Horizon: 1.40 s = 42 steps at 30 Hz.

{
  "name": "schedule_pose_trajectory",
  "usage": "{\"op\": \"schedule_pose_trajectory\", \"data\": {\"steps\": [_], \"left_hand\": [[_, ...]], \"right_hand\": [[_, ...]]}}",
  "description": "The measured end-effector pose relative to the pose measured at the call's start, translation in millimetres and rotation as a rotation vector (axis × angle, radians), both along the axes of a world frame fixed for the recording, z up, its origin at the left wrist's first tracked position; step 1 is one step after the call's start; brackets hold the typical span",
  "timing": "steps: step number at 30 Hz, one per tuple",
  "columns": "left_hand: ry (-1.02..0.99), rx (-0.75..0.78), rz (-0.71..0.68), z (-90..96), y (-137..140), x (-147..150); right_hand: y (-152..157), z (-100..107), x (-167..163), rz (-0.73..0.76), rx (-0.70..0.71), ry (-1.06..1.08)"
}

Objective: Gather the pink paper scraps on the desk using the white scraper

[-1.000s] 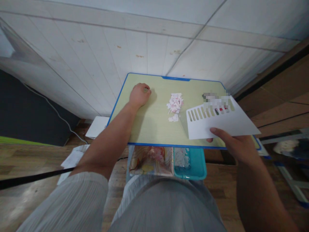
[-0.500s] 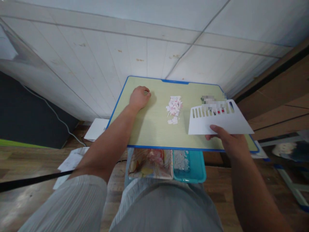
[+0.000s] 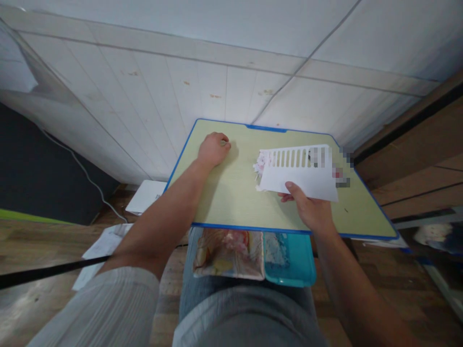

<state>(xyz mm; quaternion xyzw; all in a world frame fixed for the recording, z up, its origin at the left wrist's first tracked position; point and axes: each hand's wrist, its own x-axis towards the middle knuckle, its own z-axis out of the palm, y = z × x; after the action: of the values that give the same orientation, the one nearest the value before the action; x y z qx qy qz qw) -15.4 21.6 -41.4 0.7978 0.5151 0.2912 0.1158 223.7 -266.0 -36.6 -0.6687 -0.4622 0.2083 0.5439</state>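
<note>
My right hand (image 3: 311,207) grips a white card (image 3: 275,177) with a row of long slots along its far side, thumb on top and fingers underneath. The card hangs over the small pale-yellow table (image 3: 231,202) and hides much of a heap of pinkish-white paper scraps (image 3: 259,164). Over on the left of the tabletop rests my left hand (image 3: 214,150), fingers curled round a small greyish-green thing (image 3: 224,142) too little to make out.
A pixelated reddish-grey item (image 3: 340,177) lies right of the card. Below the table's front edge, at my lap, are a patterned container (image 3: 227,270) with pinkish contents and a turquoise tub (image 3: 300,265) holding pale scraps. A white wall (image 3: 202,91) rises behind.
My right hand has carried the slotted card leftward, from the right side of the table to over the paper scraps. My left hand stays in the same spot on the table.
</note>
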Motion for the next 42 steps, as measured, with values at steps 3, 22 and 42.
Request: {"op": "schedule_pose_trajectory", "data": {"steps": [3, 22, 42], "left_hand": [[-0.01, 0.017, -0.008, -2.0, 5, 2], [-0.028, 0.048, 0.015, 1.1, 11, 1], [0.007, 0.057, -0.026, 9.9, 0, -15]], "right_hand": [[-5, -1, -1, -0.004, -0.008, -0.041], [-43, 1, 26, -0.109, 0.096, 0.052], [-48, -17, 14, -0.148, 0.051, -0.03]]}}
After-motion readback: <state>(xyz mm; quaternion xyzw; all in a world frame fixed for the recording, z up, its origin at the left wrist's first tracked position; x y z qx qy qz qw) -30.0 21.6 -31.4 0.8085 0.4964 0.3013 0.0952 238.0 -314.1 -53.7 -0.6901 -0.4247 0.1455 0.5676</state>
